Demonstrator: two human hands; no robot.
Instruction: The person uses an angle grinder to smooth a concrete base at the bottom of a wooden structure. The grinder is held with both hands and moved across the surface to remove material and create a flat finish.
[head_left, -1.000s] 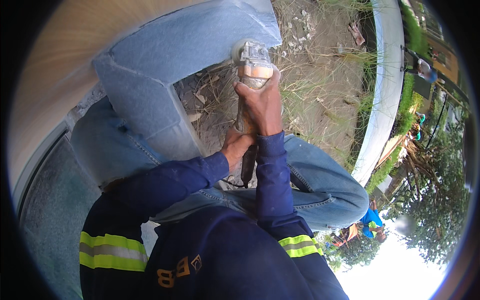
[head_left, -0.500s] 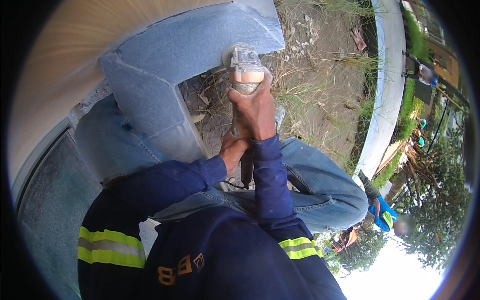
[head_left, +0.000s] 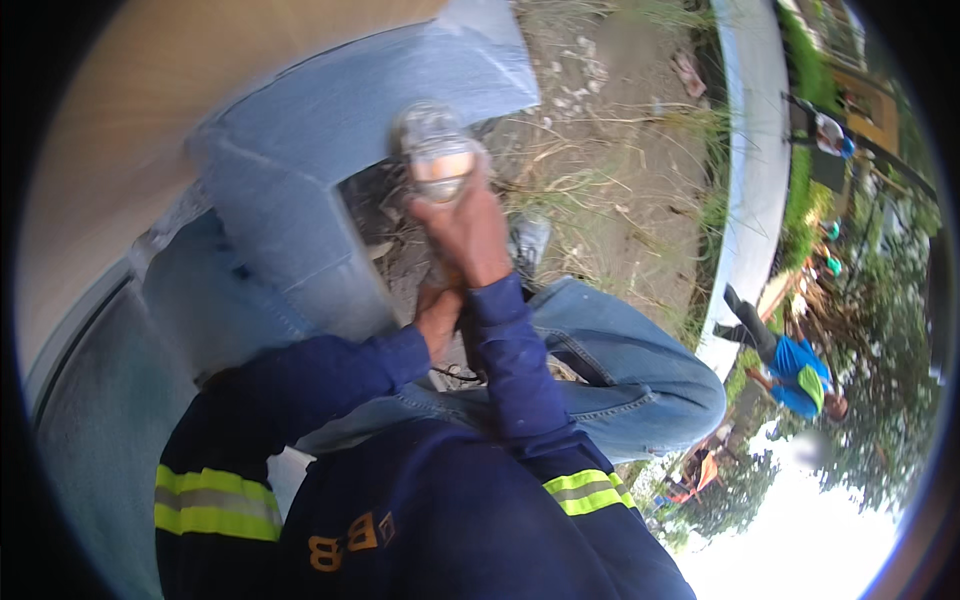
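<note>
With both hands I hold a dusty angle grinder (head_left: pixel 441 158) that has an orange band behind its metal head. My right hand (head_left: pixel 476 232) is wrapped round its body just behind the head. Farther back, my left hand (head_left: pixel 437 316) grips the rear of the tool, partly hidden by my right forearm. The grinder's head is at the inner edge of a blue-grey stone slab (head_left: pixel 375 85), near the corner where another slab (head_left: pixel 280 225) joins it. Motion blurs the head, and its disc cannot be made out. A dark cord (head_left: pixel 456 375) hangs behind my hands.
My bent knees in jeans (head_left: pixel 630 375) are on both sides of the tool. Bare soil (head_left: pixel 620 210) with dry grass and stone chips lies to the right, bounded by a pale curved kerb (head_left: pixel 752 180). A person in blue (head_left: pixel 797 372) is beyond the kerb.
The grinder and both hands have shifted left along the slab's edge, toward the corner joint. The whole view has shifted slightly, and the person in blue now shows more fully.
</note>
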